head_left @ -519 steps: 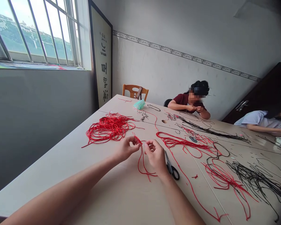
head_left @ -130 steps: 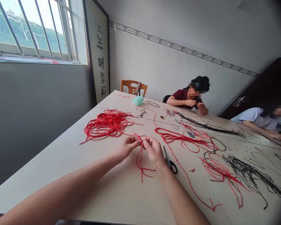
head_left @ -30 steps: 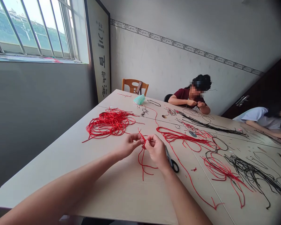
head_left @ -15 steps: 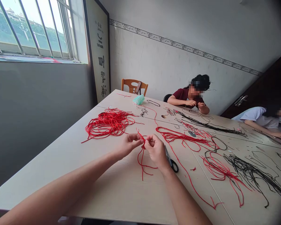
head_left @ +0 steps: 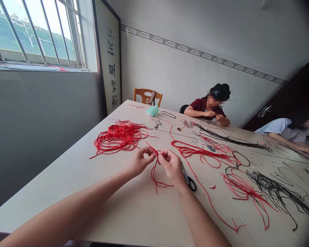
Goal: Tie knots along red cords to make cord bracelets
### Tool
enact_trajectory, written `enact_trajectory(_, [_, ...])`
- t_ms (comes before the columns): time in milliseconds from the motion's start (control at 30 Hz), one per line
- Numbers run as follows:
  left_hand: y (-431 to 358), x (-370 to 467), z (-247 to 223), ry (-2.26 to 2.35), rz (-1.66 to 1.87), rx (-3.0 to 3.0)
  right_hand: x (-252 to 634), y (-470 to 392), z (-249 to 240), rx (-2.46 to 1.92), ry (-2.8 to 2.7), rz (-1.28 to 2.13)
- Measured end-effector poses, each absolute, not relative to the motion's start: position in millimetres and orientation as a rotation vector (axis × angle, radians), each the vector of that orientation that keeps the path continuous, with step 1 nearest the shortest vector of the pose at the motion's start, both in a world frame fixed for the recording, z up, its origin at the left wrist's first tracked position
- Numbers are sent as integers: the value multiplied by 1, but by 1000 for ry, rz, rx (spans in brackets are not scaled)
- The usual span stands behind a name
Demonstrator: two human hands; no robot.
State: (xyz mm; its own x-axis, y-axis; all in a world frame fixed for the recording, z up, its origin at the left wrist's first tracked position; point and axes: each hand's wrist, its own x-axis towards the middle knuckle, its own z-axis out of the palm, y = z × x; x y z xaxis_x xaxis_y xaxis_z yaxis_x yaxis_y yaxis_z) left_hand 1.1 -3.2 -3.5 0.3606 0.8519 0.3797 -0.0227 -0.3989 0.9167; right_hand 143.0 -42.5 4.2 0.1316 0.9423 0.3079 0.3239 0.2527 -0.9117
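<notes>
Between my two hands, above the table, is a small bunch of red cord (head_left: 153, 172), its loose ends hanging down to the tabletop. My left hand (head_left: 143, 159) pinches it from the left, thumb against fingers. From the right, my right hand (head_left: 170, 164) pinches the same cord, the fingertips of both hands nearly touching. Short ends stick out above my left fingers. Scissors with black handles (head_left: 192, 184) lie beside my right wrist, partly hidden by it. A large tangle of red cord (head_left: 122, 135) lies beyond my left hand.
The pale table (head_left: 67, 185) carries red cord bundles (head_left: 203, 151), black cords (head_left: 275, 188) and a green packet (head_left: 152, 110). Across it a person in dark red (head_left: 198, 106) handles something small. Another person in white (head_left: 280, 127) leans over at the right. A wooden chair (head_left: 144, 93) stands behind.
The hanging cord ends have drawn closer together and shifted slightly. The short ends above my left hand now point more to the left. Both hands keep their pinch.
</notes>
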Motion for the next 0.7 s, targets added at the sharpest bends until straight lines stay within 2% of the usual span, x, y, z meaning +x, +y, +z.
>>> enact_trajectory(167, [-6, 1, -2, 749, 1158, 1728, 144, -42, 4, -1291, -1444, 694])
enact_trajectory(433, [-3, -1, -6, 782, 1067, 1761, 150, -48, 14, -1318, -1862, 106])
enact_trajectory(700, [0, -2, -4, 776, 1035, 1819, 151, -48, 16, -1315, -1888, 102])
